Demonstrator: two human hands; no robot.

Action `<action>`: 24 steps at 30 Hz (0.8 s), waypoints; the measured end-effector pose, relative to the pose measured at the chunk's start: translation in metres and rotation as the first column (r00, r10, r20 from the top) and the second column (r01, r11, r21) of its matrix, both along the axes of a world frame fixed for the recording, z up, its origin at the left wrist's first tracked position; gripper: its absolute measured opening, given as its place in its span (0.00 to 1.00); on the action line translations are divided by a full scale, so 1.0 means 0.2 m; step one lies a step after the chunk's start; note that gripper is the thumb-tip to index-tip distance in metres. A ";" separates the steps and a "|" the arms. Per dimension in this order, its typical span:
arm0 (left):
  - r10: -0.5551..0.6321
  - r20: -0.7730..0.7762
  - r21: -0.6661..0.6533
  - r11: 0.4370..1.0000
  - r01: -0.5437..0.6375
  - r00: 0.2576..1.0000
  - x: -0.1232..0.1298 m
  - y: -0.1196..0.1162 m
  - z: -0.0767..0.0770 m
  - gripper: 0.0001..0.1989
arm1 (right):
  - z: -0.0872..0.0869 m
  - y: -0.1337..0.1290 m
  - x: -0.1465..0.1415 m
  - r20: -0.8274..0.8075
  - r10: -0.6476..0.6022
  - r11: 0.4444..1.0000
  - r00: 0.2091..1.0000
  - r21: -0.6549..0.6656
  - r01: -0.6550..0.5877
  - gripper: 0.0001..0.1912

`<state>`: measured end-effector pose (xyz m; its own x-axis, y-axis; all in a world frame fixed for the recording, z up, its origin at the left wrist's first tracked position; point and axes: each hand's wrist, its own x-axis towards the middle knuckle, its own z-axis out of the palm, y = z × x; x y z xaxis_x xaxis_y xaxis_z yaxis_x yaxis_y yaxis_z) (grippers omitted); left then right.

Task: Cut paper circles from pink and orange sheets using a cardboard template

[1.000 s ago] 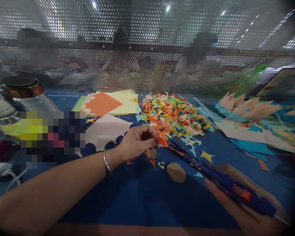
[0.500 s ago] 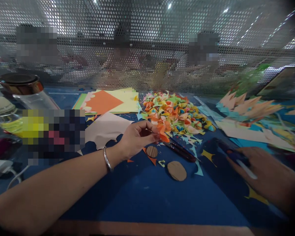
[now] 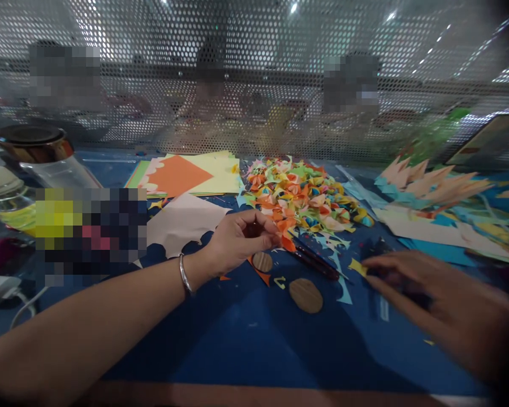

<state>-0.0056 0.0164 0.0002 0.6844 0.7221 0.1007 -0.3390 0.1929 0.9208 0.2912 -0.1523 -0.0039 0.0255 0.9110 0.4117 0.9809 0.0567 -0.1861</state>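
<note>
My left hand [image 3: 241, 240], with a silver bangle at the wrist, pinches a small folded orange paper flower [image 3: 287, 234] just in front of a heap of similar paper flowers [image 3: 299, 192]. Below its fingers lie a small brown cardboard disc [image 3: 262, 262] and a larger cardboard disc [image 3: 306, 295]. Smeared by motion, my right hand [image 3: 428, 294] is over the mat at the right, thumb and forefinger apart beside a yellow paper scrap [image 3: 357, 267]. A dark tool [image 3: 375, 249] lies beneath it, partly hidden; its kind is unclear.
Dark red-handled scissors [image 3: 316, 263] lie near the heap. Stacked coloured paper [image 3: 220, 175] and a cut pale sheet [image 3: 184, 223] are at the left, beyond them a lidded jar [image 3: 38, 150]. Pointed folded paper pieces [image 3: 428, 181] stand far right. A perforated metal screen [image 3: 254, 73] closes the back.
My right hand has let go of the dark tool, which now rests on the mat, and its fingers have moved left to the yellow scrap. My left hand has barely shifted.
</note>
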 end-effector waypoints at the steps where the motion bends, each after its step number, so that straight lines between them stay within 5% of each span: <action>1: 0.002 -0.004 0.002 1.000 -0.002 1.000 0.00 0.00 0.01 0.21 | 0.03 0.03 -0.10 -0.047 0.103 0.995 0.994 -0.002 -0.103 0.20; 6: 0.025 -0.035 0.035 0.999 -0.024 0.999 -0.01 -0.01 0.01 0.20 | 0.07 0.20 -0.42 -0.084 0.429 0.891 0.899 -0.128 -0.437 0.11; 12: 0.017 -0.062 0.050 0.999 -0.014 0.998 0.00 0.02 0.00 0.22 | -0.02 0.27 -0.47 0.012 0.474 0.875 0.880 -0.116 -0.470 0.08; 24: 0.014 -0.100 0.071 0.997 -0.006 0.995 0.00 0.03 0.00 0.23 | -0.03 0.27 -0.48 -0.017 0.477 0.877 0.879 -0.066 -0.477 0.09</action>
<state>-0.0051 0.0220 -0.0002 0.6864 0.7225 0.0832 -0.2461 0.1230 0.9614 0.1948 -0.0981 -0.0094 -0.4185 0.8381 0.3500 0.8382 0.5048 -0.2066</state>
